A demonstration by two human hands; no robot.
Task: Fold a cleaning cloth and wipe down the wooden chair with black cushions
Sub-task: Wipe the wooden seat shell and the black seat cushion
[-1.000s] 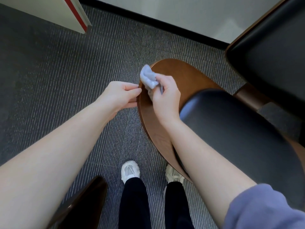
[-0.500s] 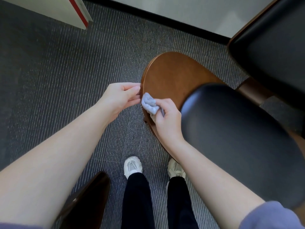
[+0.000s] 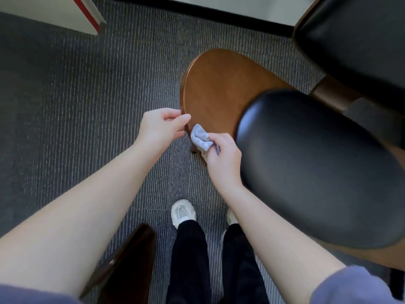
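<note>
From the head view I look straight down at my right hand (image 3: 221, 160), whose grip is closed around a bunched pale grey cleaning cloth (image 3: 199, 138), with a wad of it poking out past the thumb and fingers. The cloth is pressed against the near left edge of the wooden chair (image 3: 219, 91), on the rounded brown panel where its rim curves down toward me. My left hand (image 3: 163, 126) sits just beside the cloth at the same rim, its fingers curled in a narrow pinch at the wood's edge with nothing else in them; the thumb tip touches or nearly touches the panel, and I cannot tell which. A black cushion (image 3: 315, 172) rises to the right of my right hand and hides the rest of the panel, and a second black cushion (image 3: 355, 38) fills the top right corner of the view. Both forearms are bare, with purple-grey sleeves (image 3: 359, 286) pushed up at the bottom. Below the hands are my black trousers (image 3: 190, 260) and white shoes (image 3: 182, 212) on the ribbed grey carpet (image 3: 76, 106). A dark wooden piece (image 3: 129, 264) stands on the carpet by my left leg.
</note>
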